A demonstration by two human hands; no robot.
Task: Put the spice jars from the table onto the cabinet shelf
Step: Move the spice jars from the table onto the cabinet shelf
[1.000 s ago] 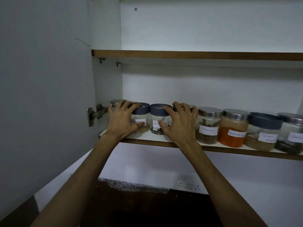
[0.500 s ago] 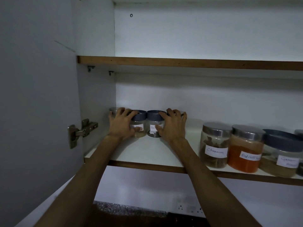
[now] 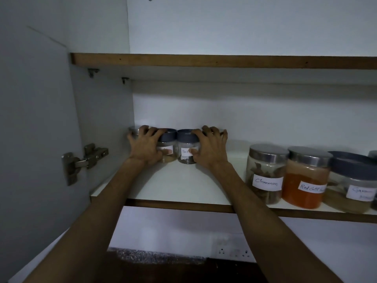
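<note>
Several small spice jars stand in a row at the back left of the lower cabinet shelf point(image 3: 183, 186). My left hand point(image 3: 145, 147) lies over a silver-lidded jar point(image 3: 133, 130) at the left end, thumb against a blue-lidded jar point(image 3: 168, 149). My right hand point(image 3: 211, 149) covers another silver-lidded jar point(image 3: 217, 131), thumb pressed on the label of the blue-lidded "Black" jar point(image 3: 186, 149). Both hands clasp the row from its two ends. The jars under the palms are mostly hidden.
Larger jars stand at the shelf's front right: Cinnamon point(image 3: 265, 174), Red chilli point(image 3: 306, 178), and a blue-lidded jar point(image 3: 352, 184). The open cabinet door with its hinge point(image 3: 85, 160) is at left. An upper shelf point(image 3: 224, 61) runs overhead. A wall socket point(image 3: 234, 252) sits below.
Both hands have slid the row of small jars from the shelf's front edge to the back wall. The view has come nearer to the shelf.
</note>
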